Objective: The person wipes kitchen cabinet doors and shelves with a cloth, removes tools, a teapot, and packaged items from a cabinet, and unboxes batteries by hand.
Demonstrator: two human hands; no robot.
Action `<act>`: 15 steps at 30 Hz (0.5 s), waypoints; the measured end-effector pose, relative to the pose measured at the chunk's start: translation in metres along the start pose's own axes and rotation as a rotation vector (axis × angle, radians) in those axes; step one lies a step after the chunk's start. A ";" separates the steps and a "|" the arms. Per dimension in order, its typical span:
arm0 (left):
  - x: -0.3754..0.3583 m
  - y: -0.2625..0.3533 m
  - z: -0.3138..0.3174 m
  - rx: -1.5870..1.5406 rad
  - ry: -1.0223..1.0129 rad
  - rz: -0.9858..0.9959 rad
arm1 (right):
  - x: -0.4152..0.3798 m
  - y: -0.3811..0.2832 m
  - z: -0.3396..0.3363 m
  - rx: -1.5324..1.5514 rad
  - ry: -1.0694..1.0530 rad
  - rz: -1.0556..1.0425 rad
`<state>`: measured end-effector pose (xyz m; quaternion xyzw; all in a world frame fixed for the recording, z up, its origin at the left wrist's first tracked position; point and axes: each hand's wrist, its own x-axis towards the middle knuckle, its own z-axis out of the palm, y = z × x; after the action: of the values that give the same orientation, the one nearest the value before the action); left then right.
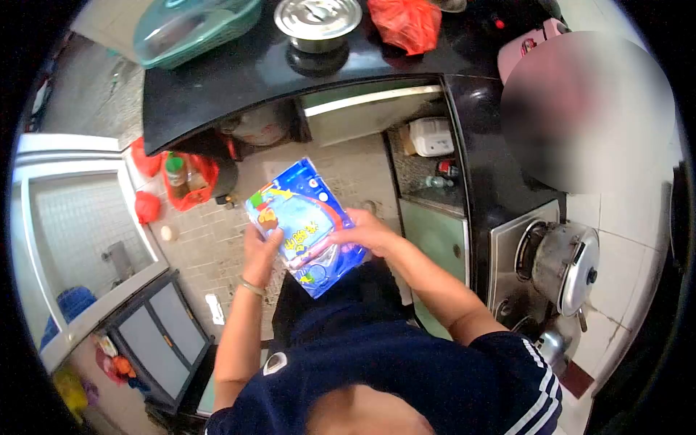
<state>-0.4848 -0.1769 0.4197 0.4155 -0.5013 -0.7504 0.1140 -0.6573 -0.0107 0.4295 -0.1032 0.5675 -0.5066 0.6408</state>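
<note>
A flat, glossy blue plastic packet (pixel 308 225) with yellow lettering and a light blue panel is held in front of my body, tilted. My left hand (pixel 262 250) grips its lower left edge, the thumb lying on the front. On the right edge, my right hand (pixel 360 233) pinches the packet with its thumb across the front. The fingers behind the packet are hidden. What the packet contains cannot be made out.
A black counter (pixel 217 94) carries a lidded steel pot (pixel 319 25), a teal covered basket (pixel 196 32) and a red plastic bag (pixel 406 25). Right, a large pot (pixel 562 268) stands on the stove (pixel 507 246). Below, an open cabinet holds a white foam box (pixel 431 138). Red bags (pixel 192 181) sit on the floor.
</note>
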 end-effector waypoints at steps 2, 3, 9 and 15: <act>0.039 0.000 0.005 0.272 0.084 0.368 | -0.009 0.022 -0.030 0.290 0.099 -0.018; 0.059 0.030 0.006 0.399 0.127 0.504 | -0.008 0.034 -0.036 0.285 0.107 -0.001; 0.226 0.106 -0.015 1.316 0.375 1.129 | 0.008 0.116 -0.114 0.619 0.630 0.054; 0.293 0.086 -0.025 1.499 0.439 1.097 | 0.057 0.189 -0.244 0.789 0.985 -0.003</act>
<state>-0.6715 -0.4061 0.3395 0.2190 -0.9441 0.0189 0.2459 -0.7684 0.1412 0.1785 0.3855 0.5663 -0.6668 0.2934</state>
